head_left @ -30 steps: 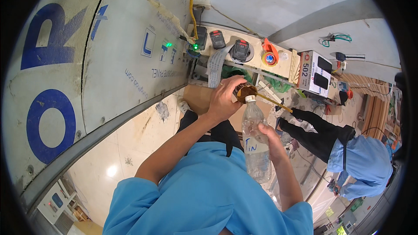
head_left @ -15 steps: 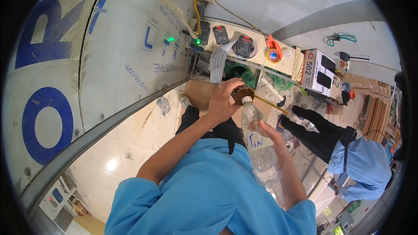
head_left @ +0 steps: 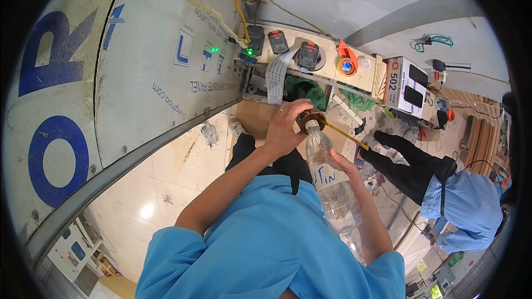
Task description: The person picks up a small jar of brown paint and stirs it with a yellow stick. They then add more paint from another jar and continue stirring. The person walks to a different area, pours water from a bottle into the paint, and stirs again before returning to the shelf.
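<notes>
My left hand (head_left: 285, 128) wraps round a brown, stained cup-like container (head_left: 315, 117), its fingers over the far side. From the container's rim a thin yellow stick (head_left: 346, 134) sticks out to the right; its other end inside is hidden. A large clear plastic bottle (head_left: 336, 198) with a handwritten label lies tilted along my right forearm, its neck toward the container. The bottle's mouth (head_left: 312, 124) is at the near rim of the container. My right hand (head_left: 344, 164) grips the bottle's upper body from the right. Whether liquid is flowing I cannot make out.
Ahead stands a narrow bench (head_left: 332, 69) with battery packs (head_left: 308, 54), an orange tape dispenser (head_left: 347, 62) and a box (head_left: 398, 86) bearing two phones. A hammer (head_left: 360, 126) lies beyond the container. Large panels (head_left: 166, 66) rise at left. Another person (head_left: 460, 205) bends over work at right.
The view has shifted slightly. The bottle's lower end has swung a little to the right, and its mouth remains at the container. Both hands keep their grips.
</notes>
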Available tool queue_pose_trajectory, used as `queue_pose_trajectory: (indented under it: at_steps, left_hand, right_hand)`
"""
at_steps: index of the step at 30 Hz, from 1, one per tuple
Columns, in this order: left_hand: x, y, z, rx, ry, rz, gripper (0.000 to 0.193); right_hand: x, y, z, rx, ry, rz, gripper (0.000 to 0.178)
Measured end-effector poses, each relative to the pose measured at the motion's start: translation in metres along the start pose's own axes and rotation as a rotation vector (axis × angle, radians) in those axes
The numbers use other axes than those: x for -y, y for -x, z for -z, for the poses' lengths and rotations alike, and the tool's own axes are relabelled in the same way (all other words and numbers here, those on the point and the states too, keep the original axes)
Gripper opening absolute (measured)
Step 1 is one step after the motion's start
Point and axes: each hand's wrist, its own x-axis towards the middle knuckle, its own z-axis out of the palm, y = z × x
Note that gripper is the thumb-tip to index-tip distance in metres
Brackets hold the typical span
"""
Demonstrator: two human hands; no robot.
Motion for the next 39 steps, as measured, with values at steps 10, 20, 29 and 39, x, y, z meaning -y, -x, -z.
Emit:
queue_pose_trajectory:
  at_steps: [10,20,29,39]
  left_hand:
    - [-0.002,0.001,-0.004,0.014,-0.006,-0.011,0.072]
    - [-0.004,-0.001,-0.007,0.023,-0.004,0.02,0.07]
    - [-0.004,-0.005,-0.008,0.018,-0.006,-0.002,0.069]
    - [-0.002,-0.009,-0.014,0.016,0.015,0.0,0.075]
  right_hand:
    - [0.002,0.002,-0.002,-0.018,0.008,0.012,0.05]
    - [0.007,0.006,-0.007,-0.027,-0.02,0.019,0.045]
    - [0.01,0.007,-0.007,-0.031,0.024,-0.002,0.046]
    - [0.01,0.003,0.002,-0.004,0.078,0.031,0.045]
